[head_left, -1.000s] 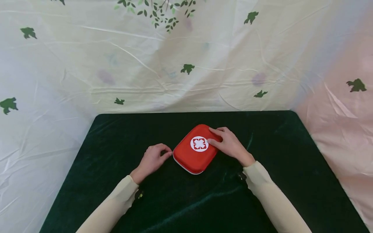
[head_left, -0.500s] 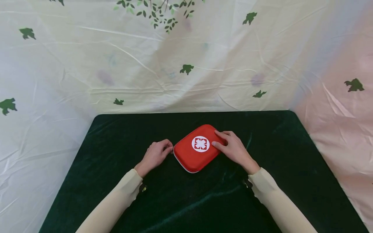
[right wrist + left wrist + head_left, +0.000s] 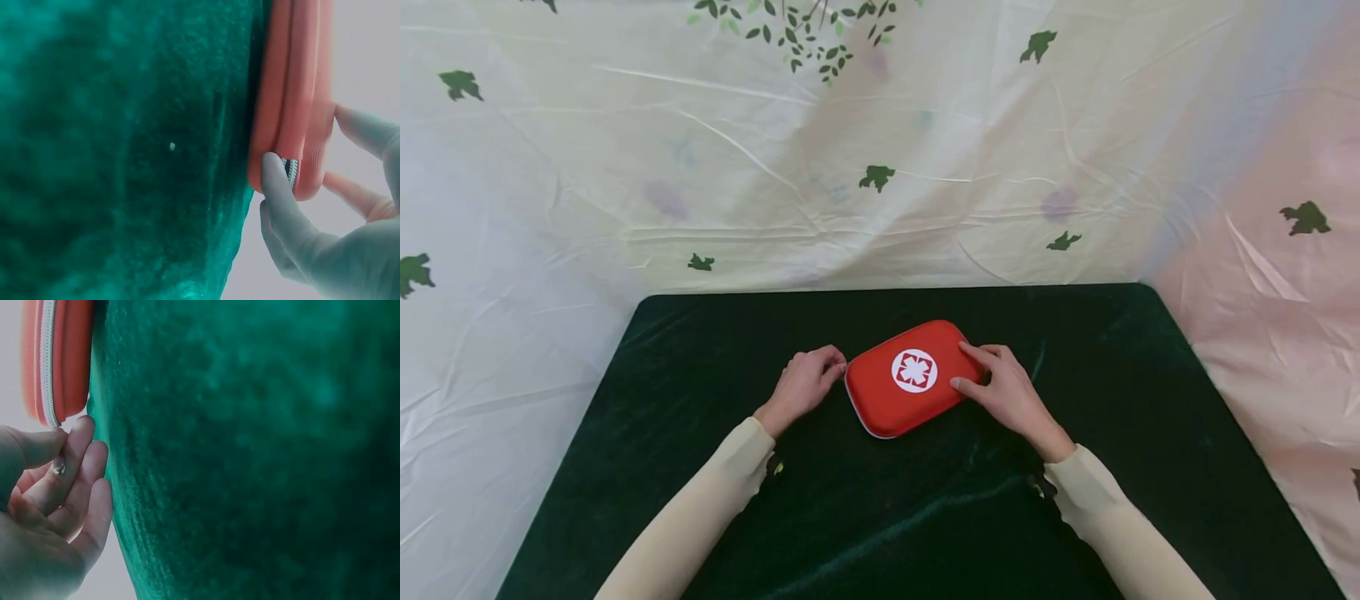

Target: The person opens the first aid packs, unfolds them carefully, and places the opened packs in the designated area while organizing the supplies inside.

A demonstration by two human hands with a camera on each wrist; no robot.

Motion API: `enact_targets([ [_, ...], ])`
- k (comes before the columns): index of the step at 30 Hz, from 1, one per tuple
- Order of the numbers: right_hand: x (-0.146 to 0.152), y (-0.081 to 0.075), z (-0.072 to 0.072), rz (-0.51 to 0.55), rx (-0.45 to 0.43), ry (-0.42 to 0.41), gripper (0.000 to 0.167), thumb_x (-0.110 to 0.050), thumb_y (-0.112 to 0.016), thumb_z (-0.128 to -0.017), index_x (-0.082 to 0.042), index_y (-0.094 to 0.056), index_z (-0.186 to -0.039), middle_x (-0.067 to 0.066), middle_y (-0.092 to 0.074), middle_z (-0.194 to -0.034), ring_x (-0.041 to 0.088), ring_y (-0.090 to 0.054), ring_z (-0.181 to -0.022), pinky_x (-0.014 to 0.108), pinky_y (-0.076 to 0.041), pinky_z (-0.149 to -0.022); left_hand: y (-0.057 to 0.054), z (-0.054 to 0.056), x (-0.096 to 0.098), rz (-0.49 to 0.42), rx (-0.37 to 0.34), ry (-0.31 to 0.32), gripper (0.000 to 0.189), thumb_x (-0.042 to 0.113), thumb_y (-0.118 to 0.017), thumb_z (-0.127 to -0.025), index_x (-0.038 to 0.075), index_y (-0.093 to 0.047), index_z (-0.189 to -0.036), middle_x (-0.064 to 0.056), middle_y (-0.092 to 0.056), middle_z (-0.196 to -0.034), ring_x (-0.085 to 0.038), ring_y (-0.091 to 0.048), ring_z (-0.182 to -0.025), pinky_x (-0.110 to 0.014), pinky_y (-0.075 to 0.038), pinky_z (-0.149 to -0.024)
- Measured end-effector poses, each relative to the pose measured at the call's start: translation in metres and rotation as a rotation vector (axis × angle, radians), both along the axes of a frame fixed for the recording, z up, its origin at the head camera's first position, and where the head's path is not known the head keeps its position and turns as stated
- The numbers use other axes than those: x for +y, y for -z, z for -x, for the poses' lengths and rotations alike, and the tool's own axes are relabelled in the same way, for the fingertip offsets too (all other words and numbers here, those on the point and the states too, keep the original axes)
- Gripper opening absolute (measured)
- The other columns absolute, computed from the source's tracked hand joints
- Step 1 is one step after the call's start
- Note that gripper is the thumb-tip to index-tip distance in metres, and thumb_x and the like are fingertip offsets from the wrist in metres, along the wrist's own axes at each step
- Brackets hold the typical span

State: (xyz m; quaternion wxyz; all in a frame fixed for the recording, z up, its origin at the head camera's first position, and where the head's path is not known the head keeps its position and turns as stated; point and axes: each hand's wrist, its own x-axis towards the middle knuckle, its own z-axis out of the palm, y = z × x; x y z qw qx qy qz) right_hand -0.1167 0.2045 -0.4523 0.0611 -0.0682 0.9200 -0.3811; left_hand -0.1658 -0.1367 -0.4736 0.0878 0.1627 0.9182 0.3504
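Note:
A red zippered first-aid case (image 3: 880, 400) with a white round emblem lies slantwise on the dark green cloth. At its left corner, my left hand (image 3: 808, 382) pinches the zipper pull (image 3: 59, 467) between thumb and forefinger. A pale zipper (image 3: 47, 362) runs along the case's side in the left wrist view. My right hand (image 3: 1011, 396) grips the right end of the case, with fingers on its top and side. In the right wrist view, a short stretch of zipper teeth (image 3: 291, 172) shows beside one fingertip. The inside of the case is hidden.
Dark green velvety cloth (image 3: 880, 525) covers the table. Behind it hangs a pale curtain (image 3: 760, 183) with green leaf and bird-like prints, and a pinkish part (image 3: 1285, 317) is at the right.
The case has turned clockwise as seen from above. My left hand has moved forward with its left corner, while my right hand has shifted right, still holding the right end.

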Motion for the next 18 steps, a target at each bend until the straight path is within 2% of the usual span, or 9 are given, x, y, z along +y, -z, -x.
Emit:
enact_targets([
  [9, 0.002, 0.002, -0.009, 0.024, -0.017, -0.006, 0.069, -0.034, -0.077, -0.094, -0.011, -0.050, -0.153, 0.018, -0.043, -0.138, 0.032, -0.049, -0.113, 0.041, -0.048, -0.086, 0.001, 0.011, 0.002, 0.012, 0.028, -0.012, 0.011, 0.015, -0.064, -0.103, 0.010, -0.069, -0.112, -0.003, -0.067, -0.090, -0.017, -0.057, -0.067, -0.032, -0.050, -0.062],
  [18, 0.003, 0.004, -0.016, -0.050, -0.015, 0.002, 0.074, -0.040, -0.077, -0.093, -0.013, -0.046, -0.154, 0.017, -0.044, -0.136, 0.030, -0.052, -0.106, 0.039, -0.049, -0.082, -0.005, 0.026, 0.011, 0.059, 0.056, -0.011, 0.013, 0.017, -0.067, -0.102, 0.012, -0.072, -0.113, -0.004, -0.068, -0.099, -0.019, -0.059, -0.077, -0.035, -0.054, -0.069],
])
